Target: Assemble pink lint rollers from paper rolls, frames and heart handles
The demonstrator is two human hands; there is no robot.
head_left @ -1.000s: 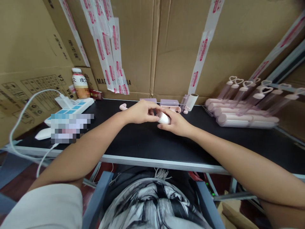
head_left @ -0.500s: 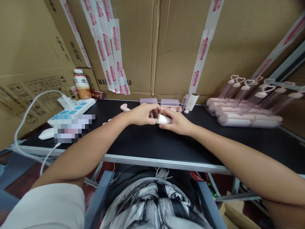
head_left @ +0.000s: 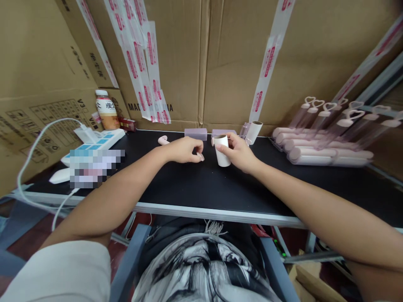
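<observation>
My right hand [head_left: 241,153] is wrapped round a white paper roll [head_left: 223,155]. The roll stands nearly upright with its hollow brown core showing at the top, and looks like a lint roller refill. To its left, just above the black table, my left hand [head_left: 185,150] has thumb and fingers drawn together. A small pale bit shows at its fingertips, too small to name. Behind the hands lie two translucent lavender covers [head_left: 195,134]. A pink handle [head_left: 163,140] lies beyond my left wrist. A second white roll [head_left: 254,132] leans behind my right hand, near small clear purple pieces [head_left: 245,128].
At the right lie several pink and white rollers [head_left: 330,157] with clear tubes and heart-shaped ends. A power strip [head_left: 94,147], a white cable [head_left: 22,167] and a drink bottle [head_left: 107,111] are at the left. A cardboard wall [head_left: 233,63] closes off the back.
My left hand has come away from the roll and moved slightly left. My right hand has turned the roll from lying sideways to nearly upright.
</observation>
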